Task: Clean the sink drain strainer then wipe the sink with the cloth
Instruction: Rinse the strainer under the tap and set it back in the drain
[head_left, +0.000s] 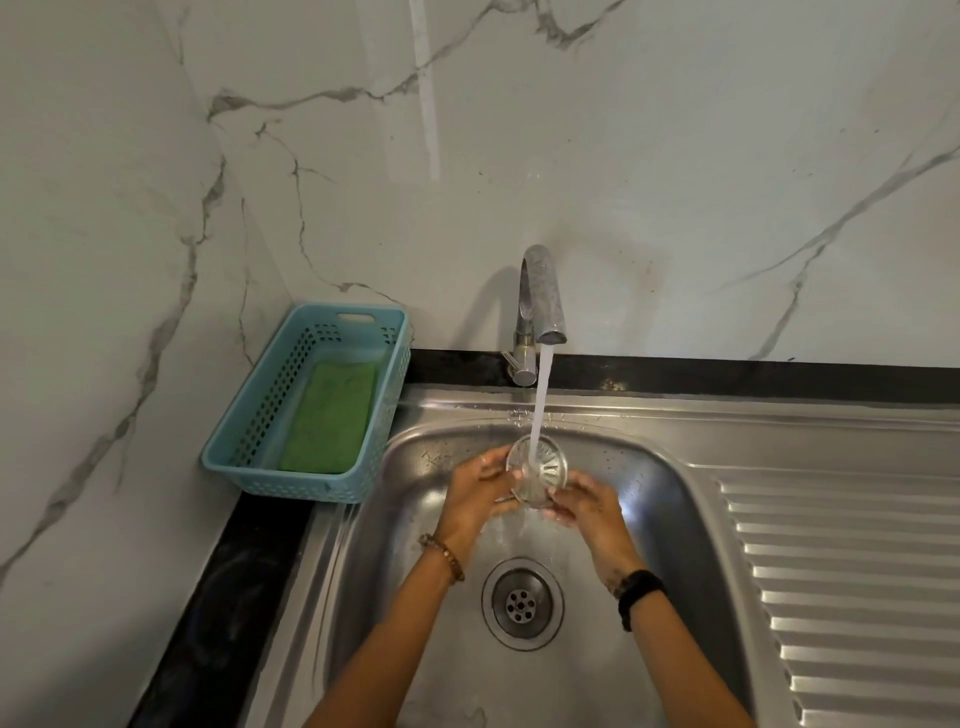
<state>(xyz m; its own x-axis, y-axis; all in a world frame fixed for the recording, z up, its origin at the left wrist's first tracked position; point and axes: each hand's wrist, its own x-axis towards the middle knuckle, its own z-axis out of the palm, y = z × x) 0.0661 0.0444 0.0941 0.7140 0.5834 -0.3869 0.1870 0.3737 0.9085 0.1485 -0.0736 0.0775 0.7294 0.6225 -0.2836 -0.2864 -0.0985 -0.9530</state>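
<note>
Below my wrists the drain (522, 604) sits open while my left hand (480, 491) and right hand (584, 506) pinch the strainer (545, 462) under the tap's stream near the sink's (670, 499) back edge, mid-rinse; next I'd judge it needs reseating before fetching the green cloth (330, 418) from the basket (249, 475) at the sink's left corner.

Green cloth (328, 418) in perforated light-blue basket (249, 410); grey-veined white marble wall (675, 156); silver steel sink (649, 467), ridged drainboard (852, 582).

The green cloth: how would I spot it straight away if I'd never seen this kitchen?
Start at the steel sink and look left of the tap, into the corner of the marble wall. A blue plastic basket with holes in its sides stands there on the black counter. The cloth lies flat inside it, the only green thing around.
</note>
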